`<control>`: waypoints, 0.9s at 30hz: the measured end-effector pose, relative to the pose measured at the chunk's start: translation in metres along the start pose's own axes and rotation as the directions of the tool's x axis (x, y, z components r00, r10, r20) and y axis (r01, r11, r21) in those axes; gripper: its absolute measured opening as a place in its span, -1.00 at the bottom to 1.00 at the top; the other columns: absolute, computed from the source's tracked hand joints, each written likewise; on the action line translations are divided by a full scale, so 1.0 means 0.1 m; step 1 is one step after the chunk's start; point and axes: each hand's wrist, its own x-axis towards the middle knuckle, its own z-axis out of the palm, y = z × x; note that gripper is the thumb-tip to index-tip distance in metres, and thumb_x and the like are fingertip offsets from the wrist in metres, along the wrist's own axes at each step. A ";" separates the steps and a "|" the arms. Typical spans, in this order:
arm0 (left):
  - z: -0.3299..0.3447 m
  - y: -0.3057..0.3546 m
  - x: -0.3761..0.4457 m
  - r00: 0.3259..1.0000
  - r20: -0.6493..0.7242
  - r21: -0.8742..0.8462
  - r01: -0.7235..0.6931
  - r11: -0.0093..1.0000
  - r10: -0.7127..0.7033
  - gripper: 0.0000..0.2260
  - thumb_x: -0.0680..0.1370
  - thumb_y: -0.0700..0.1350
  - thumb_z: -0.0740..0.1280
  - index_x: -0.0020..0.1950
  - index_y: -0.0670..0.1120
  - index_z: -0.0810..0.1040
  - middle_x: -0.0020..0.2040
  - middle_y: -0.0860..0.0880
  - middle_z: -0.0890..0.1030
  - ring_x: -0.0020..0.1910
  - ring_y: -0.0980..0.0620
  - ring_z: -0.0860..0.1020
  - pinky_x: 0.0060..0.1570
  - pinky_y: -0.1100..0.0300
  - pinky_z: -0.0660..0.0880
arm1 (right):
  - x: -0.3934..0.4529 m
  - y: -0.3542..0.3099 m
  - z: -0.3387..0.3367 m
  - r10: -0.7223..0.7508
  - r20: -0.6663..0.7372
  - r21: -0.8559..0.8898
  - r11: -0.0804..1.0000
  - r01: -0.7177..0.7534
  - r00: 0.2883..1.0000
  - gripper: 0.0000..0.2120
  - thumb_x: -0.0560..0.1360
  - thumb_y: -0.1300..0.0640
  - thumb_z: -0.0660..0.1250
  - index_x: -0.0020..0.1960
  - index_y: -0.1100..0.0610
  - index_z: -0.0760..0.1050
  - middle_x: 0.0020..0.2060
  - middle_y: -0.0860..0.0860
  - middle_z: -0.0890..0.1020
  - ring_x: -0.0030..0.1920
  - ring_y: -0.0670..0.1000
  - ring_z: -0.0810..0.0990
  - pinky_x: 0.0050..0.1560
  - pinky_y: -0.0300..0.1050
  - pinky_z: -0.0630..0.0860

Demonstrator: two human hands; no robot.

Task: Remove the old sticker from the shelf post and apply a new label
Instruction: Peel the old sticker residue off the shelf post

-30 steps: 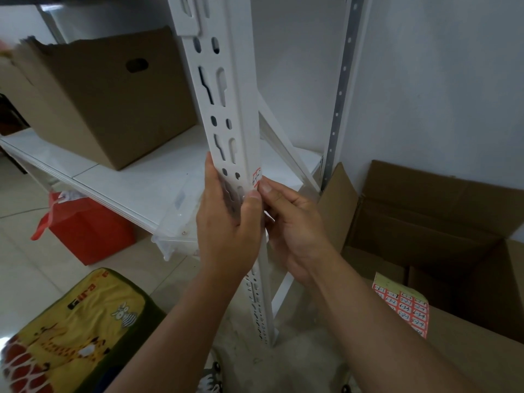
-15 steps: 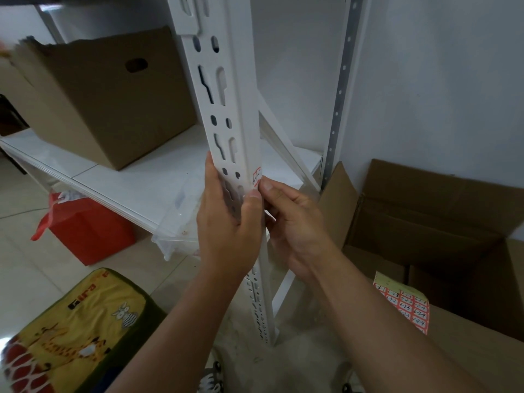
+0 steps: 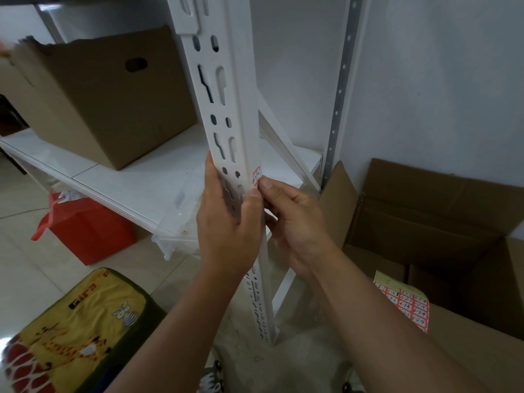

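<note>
both forearms bare, no sleeves, rings or watch; patterned shoes (image 3: 211, 377) at bottom edge

Red-and-white sticker (image 3: 257, 176) clings to the upright white shelf post (image 3: 226, 109).

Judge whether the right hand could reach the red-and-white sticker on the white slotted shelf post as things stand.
Probably yes. The right hand already has a fingertip at the lower edge of the red-and-white sticker on the white slotted shelf post; the left hand grips the post just below it and does not cover it.

A cardboard box (image 3: 105, 100) sat on the shelf (image 3: 136, 180), left of the shelf post (image 3: 226, 114). Both hands met at the post: left hand (image 3: 226, 219) before it, right hand (image 3: 295, 222) at its right edge, beside the sticker (image 3: 256, 175). The label sheet (image 3: 404, 303) lay on an open carton (image 3: 425, 222) to the right.
</note>
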 end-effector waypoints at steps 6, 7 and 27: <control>-0.02 0.01 0.00 1.000 0.023 -0.001 0.008 1.000 -0.008 -0.33 0.48 0.16 0.16 0.54 -0.07 0.14 0.35 0.03 0.46 0.23 0.14 0.51 0.13 0.11 0.58 | 0.00 -0.01 -0.05 -0.098 -0.025 -0.187 0.978 0.092 0.995 -0.81 0.57 0.13 0.27 0.11 0.07 0.62 -0.02 -0.05 0.71 0.03 -0.04 0.68 -0.02 -0.20 0.58; -0.02 0.01 0.00 1.000 0.021 0.003 0.010 1.000 -0.010 -0.33 0.48 0.17 0.16 0.54 -0.06 0.14 0.35 0.03 0.46 0.24 0.13 0.51 0.13 0.08 0.58 | 0.00 -0.01 -0.04 -0.090 -0.028 -0.175 0.981 0.084 0.996 -0.81 0.56 0.13 0.27 0.11 0.08 0.62 -0.03 -0.05 0.71 0.02 -0.04 0.68 -0.03 -0.21 0.57; -0.03 0.00 0.01 0.999 0.033 -0.026 0.000 1.000 0.001 -0.35 0.49 0.15 0.17 0.53 -0.07 0.15 0.31 0.11 0.47 0.20 0.31 0.49 0.03 0.33 0.54 | 0.01 -0.02 -0.05 -0.167 0.000 -0.250 0.955 0.162 0.986 -0.83 0.57 0.14 0.27 0.05 -0.03 0.62 -0.07 -0.13 0.71 0.01 -0.09 0.67 -0.03 -0.21 0.60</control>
